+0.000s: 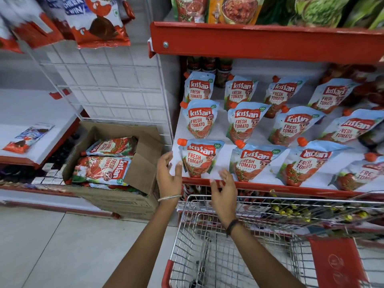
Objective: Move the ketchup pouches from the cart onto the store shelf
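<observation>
The ketchup pouch (198, 157) nearest the hands stands at the front-left corner of the store shelf (270, 187), just left of the frame's centre, its long axis running up the sloped white shelf board with the orange spout cap at its upper left. It lies directly between and just above the two hands: the left hand (168, 176) sits beside its left edge, thumb seemingly brushing the lower corner, while the right hand (224, 191) hovers at the red shelf lip below and to its right. Both hands are spread wide with fingers loosely curled, holding nothing. The left looks slightly nearer. More pouches fill the shelf in rows toward the right of the frame, glossy, soft-sided, tapering toward the base, likely to slump or slide. The wire cart (228, 246) at the bottom centre appears empty of pouches, so the task looks nearly done. A cardboard box (143, 163) at left centre holds further pouches.
</observation>
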{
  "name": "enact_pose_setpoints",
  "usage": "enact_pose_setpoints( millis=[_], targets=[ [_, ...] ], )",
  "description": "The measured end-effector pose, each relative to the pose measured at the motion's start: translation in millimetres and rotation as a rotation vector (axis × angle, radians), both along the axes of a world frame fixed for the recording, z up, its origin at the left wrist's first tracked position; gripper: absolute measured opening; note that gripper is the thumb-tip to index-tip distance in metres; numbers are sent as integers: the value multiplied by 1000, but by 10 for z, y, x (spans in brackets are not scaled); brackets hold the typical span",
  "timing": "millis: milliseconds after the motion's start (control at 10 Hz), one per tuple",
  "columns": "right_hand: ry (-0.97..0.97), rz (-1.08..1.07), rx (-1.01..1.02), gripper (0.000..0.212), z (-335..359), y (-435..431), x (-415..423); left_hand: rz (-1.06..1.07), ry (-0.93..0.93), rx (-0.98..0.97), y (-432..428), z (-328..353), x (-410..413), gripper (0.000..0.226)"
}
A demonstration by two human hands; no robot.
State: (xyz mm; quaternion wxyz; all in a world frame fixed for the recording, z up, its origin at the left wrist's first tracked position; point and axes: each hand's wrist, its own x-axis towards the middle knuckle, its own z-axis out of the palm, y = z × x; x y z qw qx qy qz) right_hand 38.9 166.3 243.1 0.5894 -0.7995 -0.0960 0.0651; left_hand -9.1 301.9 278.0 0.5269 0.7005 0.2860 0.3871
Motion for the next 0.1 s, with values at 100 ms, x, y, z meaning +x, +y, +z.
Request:
enact_pose_setpoints(
  millis=[100],
  targets=[
    [-4,50,-237,46,-272,-663,-416,62,-164,307,-176,294,-60,29]
  ],
)
